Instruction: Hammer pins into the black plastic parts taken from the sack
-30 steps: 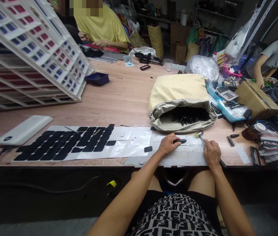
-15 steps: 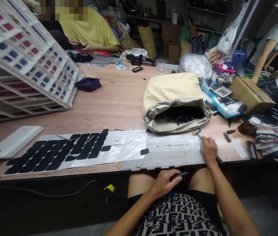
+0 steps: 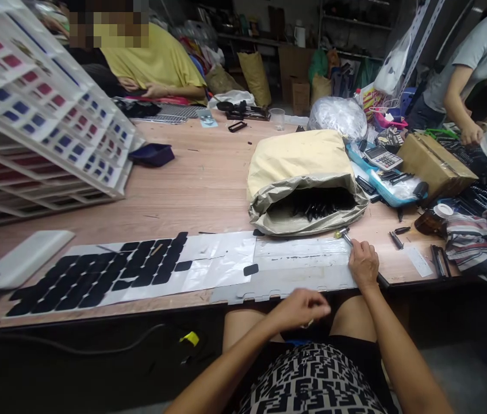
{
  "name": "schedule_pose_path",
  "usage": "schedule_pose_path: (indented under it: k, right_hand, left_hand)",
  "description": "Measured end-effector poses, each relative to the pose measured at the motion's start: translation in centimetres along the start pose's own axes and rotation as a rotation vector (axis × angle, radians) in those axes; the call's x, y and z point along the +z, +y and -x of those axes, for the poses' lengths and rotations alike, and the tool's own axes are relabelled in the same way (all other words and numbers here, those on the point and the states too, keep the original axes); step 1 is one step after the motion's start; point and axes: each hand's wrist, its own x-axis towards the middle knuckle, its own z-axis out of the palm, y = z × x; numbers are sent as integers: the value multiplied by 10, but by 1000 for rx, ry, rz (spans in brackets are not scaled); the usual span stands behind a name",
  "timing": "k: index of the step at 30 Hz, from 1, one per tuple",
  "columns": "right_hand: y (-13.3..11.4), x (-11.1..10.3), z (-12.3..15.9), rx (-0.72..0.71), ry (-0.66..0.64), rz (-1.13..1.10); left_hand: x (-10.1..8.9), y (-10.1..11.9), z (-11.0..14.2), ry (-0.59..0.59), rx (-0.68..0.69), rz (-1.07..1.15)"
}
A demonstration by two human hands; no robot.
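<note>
My right hand (image 3: 364, 264) is closed around a small hammer (image 3: 345, 234) at the table's front edge. The hammer has a metal shaft and a yellowish head, which points up and left over a grey-white sheet (image 3: 286, 279). Above my lap, my left hand (image 3: 301, 310) has its fingers curled together. Whatever it may hold is hidden by the fingers and the dark clothing. Beyond the sheet lies a cream sack (image 3: 299, 158), its mouth toward me, with several black slim pieces (image 3: 314, 208) inside.
To the left are black rounded stickers (image 3: 96, 270) on white backing, a white power bank (image 3: 23, 259) and a tilted plastic basket (image 3: 75, 115). A blue tray (image 3: 398, 192), cardboard box (image 3: 437, 167) and brown jar (image 3: 433, 221) stand right. Two people work nearby.
My left hand has turned and moved slightly right; the dark slim piece seen in it before no longer shows. My right hand stays on the hammer. The co-worker at right has pulled an arm back.
</note>
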Motion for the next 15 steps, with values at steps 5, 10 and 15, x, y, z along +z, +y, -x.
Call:
schedule_pose_path:
  k: [5, 10, 15]
  right_hand:
    - [-1, -1, 0, 3, -22, -16]
    - [-2, -3, 1, 11, -45, -30]
    - [-3, -3, 2, 13, -59, -26]
  left_hand:
    - [-97, 54, -77, 733, 35, -196]
    - [-151, 52, -155, 920, -202, -496]
    - [-158, 40, -159, 872, -265, -466]
